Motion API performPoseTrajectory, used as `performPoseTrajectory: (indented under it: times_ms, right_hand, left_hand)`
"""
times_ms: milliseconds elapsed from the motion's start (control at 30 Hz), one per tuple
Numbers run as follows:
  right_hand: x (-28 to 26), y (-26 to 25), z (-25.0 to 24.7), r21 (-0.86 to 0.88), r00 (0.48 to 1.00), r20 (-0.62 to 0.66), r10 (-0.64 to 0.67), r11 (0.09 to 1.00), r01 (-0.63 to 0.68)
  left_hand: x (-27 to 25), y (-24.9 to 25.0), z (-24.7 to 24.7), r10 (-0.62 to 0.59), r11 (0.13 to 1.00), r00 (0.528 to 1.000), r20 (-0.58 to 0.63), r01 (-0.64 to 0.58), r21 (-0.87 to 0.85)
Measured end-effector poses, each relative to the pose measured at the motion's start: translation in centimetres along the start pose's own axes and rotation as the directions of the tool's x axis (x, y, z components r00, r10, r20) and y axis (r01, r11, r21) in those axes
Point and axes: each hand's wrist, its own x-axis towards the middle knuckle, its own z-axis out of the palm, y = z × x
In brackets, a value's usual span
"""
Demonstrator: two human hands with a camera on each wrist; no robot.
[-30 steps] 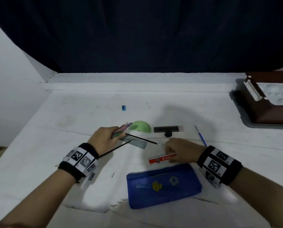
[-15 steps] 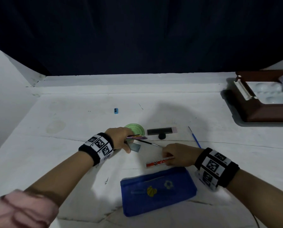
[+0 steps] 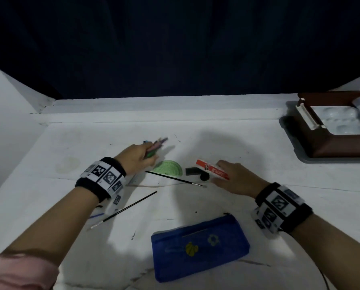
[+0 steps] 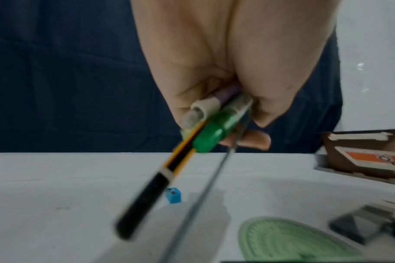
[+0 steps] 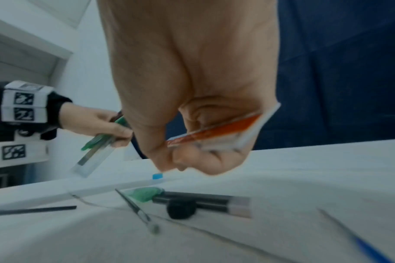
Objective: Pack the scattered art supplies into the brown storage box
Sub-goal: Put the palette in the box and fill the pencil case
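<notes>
**Both hands loaded, box well off at the far right corner**

Curling the fingers (image 4: 255, 140) of the left hand (image 3: 136, 156) round a bundle of pens and pencils (image 4: 205, 128), with a clear ruler (image 5: 95, 156) clamped flat alongside. Reaching towards the small blue sharpener (image 4: 173, 195) lying out towards the far edge of the tabletop (image 3: 258, 206). Pinching the red-and-white ruler (image 3: 212, 169) in the right hand (image 3: 235, 181), lifted just clear of the surface.

Lying near the middle: the green protractor (image 3: 168, 168), a black stamp (image 5: 199, 202) just beside it, two black paintbrushes (image 3: 174, 179), a blue one hardly showing. Sitting by the near edge: the blue pencil case (image 3: 200, 246). Standing open at the far right corner: the brown storage box (image 3: 338, 146), well apart from both hands.

Risking a spill, probably: adding the sharpener to an already full left grip, with loosened fingers letting the smooth pens slide out lengthwise. Risking, too, the thin clear ruler slipping free of the bundle.
</notes>
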Motion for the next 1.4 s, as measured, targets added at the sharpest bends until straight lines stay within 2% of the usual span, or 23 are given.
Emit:
performPoseTrajectory:
  times_ms: [100,167,300,367,600,733,833,967,1200,1300,1400]
  right_hand:
    - [3.1,-3.3,0.8,-0.177,0.996,-0.082,-0.026,0.984,0.011]
    - [5.8,-5.4,1.7,-0.231,0.994,-0.098,-0.051,0.973,0.027]
    - [10.8,-7.8,3.2,-0.3,0.996,0.073,-0.044,0.952,0.064]
    - [12.3,-8.2,3.9,-0.316,0.99,0.138,-0.02,0.947,0.063]
    - [14.0,-8.5,4.6,-0.272,0.98,0.196,0.041,0.962,0.014]
    - [14.7,-8.8,4.8,-0.239,0.979,0.199,0.049,0.971,0.0]
    - [15.2,-9.2,4.8,-0.284,0.967,0.249,0.055,0.959,0.018]
    - [15.3,-9.4,4.9,-0.324,0.972,0.229,0.055,0.946,0.023]
    - [16.4,-8.8,4.6,-0.243,0.961,0.272,0.056,0.97,0.013]
    - [16.7,-9.1,4.2,-0.266,0.947,0.317,0.047,0.963,0.041]
    - [15.7,-9.0,3.7,-0.277,0.951,0.308,0.032,0.959,0.058]
  left_hand:
    - [0.4,-1.4,-1.9,-0.092,0.989,0.978,-0.189,0.067,-0.135]
    - [1.1,-2.2,-2.9,-0.184,0.967,0.957,-0.222,0.137,-0.214]
    - [3.1,-3.7,-3.7,-0.356,0.934,0.893,-0.276,0.33,-0.137]
    - [4.2,-4.2,-3.3,-0.414,0.91,0.871,-0.263,0.405,-0.092]
    - [7.1,-5.6,-0.7,-0.386,0.921,0.909,-0.158,0.39,-0.007]
    - [8.5,-5.6,0.4,-0.414,0.909,0.905,-0.094,0.417,0.005]
    - [9.1,-5.5,0.8,-0.438,0.894,0.891,-0.116,0.446,0.051]
    - [9.2,-5.6,1.0,-0.428,0.893,0.896,-0.118,0.44,0.094]
    - [7.7,-5.8,0.6,-0.434,0.901,0.888,-0.154,0.424,-0.092]
    - [6.4,-5.7,0.3,-0.385,0.922,0.91,-0.157,0.371,-0.112]
    - [4.4,-5.3,-0.2,-0.327,0.941,0.935,-0.14,0.309,-0.139]
